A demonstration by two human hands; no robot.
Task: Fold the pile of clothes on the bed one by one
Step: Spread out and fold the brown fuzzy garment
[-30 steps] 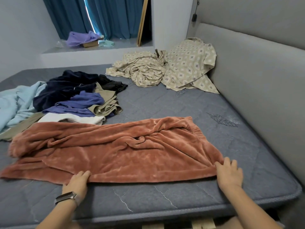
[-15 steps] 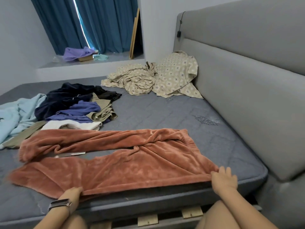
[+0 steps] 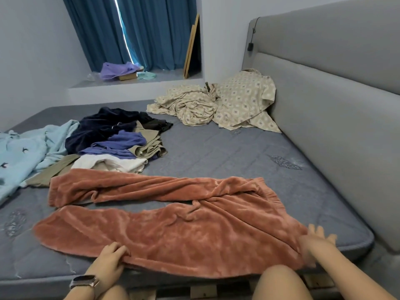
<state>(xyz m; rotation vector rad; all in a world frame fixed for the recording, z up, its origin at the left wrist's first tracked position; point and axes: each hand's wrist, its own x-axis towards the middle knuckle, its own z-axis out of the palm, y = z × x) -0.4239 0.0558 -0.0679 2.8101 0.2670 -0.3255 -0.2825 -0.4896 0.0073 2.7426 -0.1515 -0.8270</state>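
A grey quilted bed holds fuzzy rust-pink fleece trousers spread along its near edge, before a loose pile of dark, purple and white clothes. The left hand pinches the trousers' near hem; the blurred right hand lies open-fingered at the waistband.

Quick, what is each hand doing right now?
Left hand: grips the near edge of the pink fleece pants.
Right hand: open and blurred, at their waistband end.
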